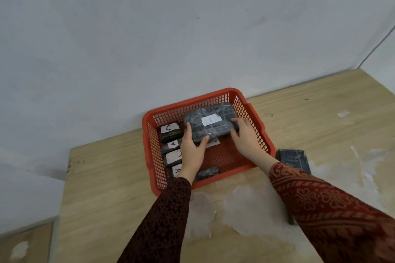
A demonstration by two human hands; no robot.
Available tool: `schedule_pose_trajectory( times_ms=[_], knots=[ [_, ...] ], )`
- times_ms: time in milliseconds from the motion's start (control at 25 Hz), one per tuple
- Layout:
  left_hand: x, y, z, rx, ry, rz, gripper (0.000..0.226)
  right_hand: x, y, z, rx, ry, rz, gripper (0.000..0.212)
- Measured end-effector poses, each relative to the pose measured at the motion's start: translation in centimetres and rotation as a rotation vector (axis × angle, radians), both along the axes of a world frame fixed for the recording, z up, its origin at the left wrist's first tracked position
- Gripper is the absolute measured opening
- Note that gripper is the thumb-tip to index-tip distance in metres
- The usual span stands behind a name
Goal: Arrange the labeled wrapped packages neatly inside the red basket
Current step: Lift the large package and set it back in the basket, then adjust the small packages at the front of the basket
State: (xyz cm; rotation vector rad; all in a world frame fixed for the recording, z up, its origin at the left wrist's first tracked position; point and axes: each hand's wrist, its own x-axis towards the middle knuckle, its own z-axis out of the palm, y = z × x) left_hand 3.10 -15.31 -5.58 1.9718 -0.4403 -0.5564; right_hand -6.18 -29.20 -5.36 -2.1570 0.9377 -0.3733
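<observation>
I hold the big package (pixel 210 121) marked A, left hand (pixel 192 145) and right hand (pixel 245 136) each clamped on an end, over the upper half of the basket (pixel 252 121) at frame centre. Best lower it flat beside the small-package row (pixel 172 149), label up.

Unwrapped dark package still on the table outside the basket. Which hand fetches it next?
Right. The dark package lies on the table just right of the red basket, close beside the right hand. The left hand would have to cross the basket. Both now hold the large A package.
</observation>
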Motion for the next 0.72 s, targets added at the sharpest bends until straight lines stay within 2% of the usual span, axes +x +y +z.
schedule_pose_trajectory(
  times_ms=[120,240,400,480,560,640,720],
  knots=[
    [0.7,-0.6,-1.1,0.055,-0.006,-0.084,0.086,0.5,-0.4,-0.6,-0.011,0.027,-0.013,0.039],
    [0.7,-1.0,-1.5,0.05,-0.024,-0.056,0.082,0.6,0.0,-0.8,-0.211,0.065,0.052,0.043],
    [0.2,-1.9,-0.1,0.133,-0.058,0.023,0.068,0.1,1.3,0.0,-0.269,0.155,0.135,0.049],
    [-0.3,-1.3,0.9,0.152,-0.104,0.023,0.059,0.0,2.2,0.6,-0.33,0.084,0.174,0.042],
    [-0.6,0.7,1.7,0.129,-0.216,0.0,0.043,0.0,3.3,1.3,-0.261,0.015,0.346,0.033],
    [-0.5,3.7,2.2,0.18,-0.324,-0.041,0.023,0.4,4.3,1.6,-0.114,0.178,0.588,0.034],
    [-0.4,6.8,2.5,0.373,-0.357,-0.112,0.012,1.2,5.0,1.4,-0.061,0.444,0.727,0.04]
  ],
)
